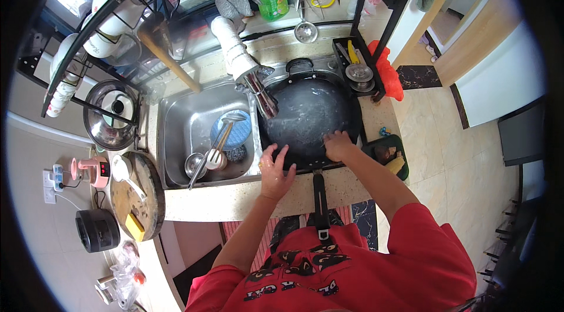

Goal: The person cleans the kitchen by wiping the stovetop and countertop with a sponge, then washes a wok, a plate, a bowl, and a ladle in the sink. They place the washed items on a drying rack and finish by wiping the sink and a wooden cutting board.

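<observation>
A large black wok with a long black handle and a rear loop handle lies over the right sink basin, water in it. My left hand rests at its near left rim, fingers spread, with a ring on one finger. Inside the near right part of the wok is my right hand, fingers bent down; whether it holds anything is hidden. Above the wok's left side points a chrome faucet wrapped in white material. In the left basin are a blue round pad, a ladle, a fork and a small bowl.
At left on the counter lies a round wooden chopping board with a yellow sponge. A black utensil tray stands behind right, and a dark green container with scraps beside the wok. A black rack frames the sink.
</observation>
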Demonstrator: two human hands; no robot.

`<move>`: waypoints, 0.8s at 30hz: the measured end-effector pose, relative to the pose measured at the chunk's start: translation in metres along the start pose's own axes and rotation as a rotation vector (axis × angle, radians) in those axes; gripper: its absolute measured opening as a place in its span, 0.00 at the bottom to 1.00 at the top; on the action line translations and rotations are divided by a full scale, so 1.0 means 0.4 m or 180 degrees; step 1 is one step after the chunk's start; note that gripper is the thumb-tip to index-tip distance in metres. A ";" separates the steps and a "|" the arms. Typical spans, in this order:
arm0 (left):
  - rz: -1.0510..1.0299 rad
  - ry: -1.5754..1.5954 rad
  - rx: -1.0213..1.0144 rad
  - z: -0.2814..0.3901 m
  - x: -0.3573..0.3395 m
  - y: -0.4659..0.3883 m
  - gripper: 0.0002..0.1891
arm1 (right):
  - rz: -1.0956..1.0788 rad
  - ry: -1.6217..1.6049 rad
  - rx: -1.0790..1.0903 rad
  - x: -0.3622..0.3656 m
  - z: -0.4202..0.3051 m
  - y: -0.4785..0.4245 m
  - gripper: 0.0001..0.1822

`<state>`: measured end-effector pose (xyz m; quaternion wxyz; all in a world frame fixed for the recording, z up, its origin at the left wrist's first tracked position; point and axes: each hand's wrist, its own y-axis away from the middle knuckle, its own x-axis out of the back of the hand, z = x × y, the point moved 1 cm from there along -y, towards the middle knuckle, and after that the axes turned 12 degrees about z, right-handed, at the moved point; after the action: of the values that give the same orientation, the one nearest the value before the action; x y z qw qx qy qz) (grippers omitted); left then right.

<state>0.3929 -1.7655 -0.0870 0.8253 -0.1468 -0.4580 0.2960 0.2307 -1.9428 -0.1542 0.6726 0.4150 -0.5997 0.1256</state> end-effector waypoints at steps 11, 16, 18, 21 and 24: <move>-0.2580 0.0669 0.2488 0.145 0.011 0.100 0.17 | 0.1225 -0.2409 -0.0390 0.059 -0.085 0.024 0.26; -0.2356 0.3083 0.4841 0.197 -0.034 0.170 0.15 | 0.1517 -0.1813 -0.0831 0.092 -0.032 0.022 0.27; -0.2025 0.3337 0.5004 0.211 -0.042 0.176 0.13 | 0.1733 -0.1466 -0.0805 0.108 -0.011 0.043 0.24; -0.1684 0.3301 0.4956 0.218 -0.023 0.175 0.12 | 0.1818 -0.1026 -0.0674 0.166 0.009 0.069 0.21; -0.1698 0.3248 0.4844 0.214 0.022 0.154 0.11 | 0.2071 -0.0511 -0.0758 0.186 0.021 0.099 0.12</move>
<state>0.3027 -1.7144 -0.0666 0.8400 0.4274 0.2542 0.2170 0.2171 -1.9485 -0.0707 0.5917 0.1296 -0.7619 0.2294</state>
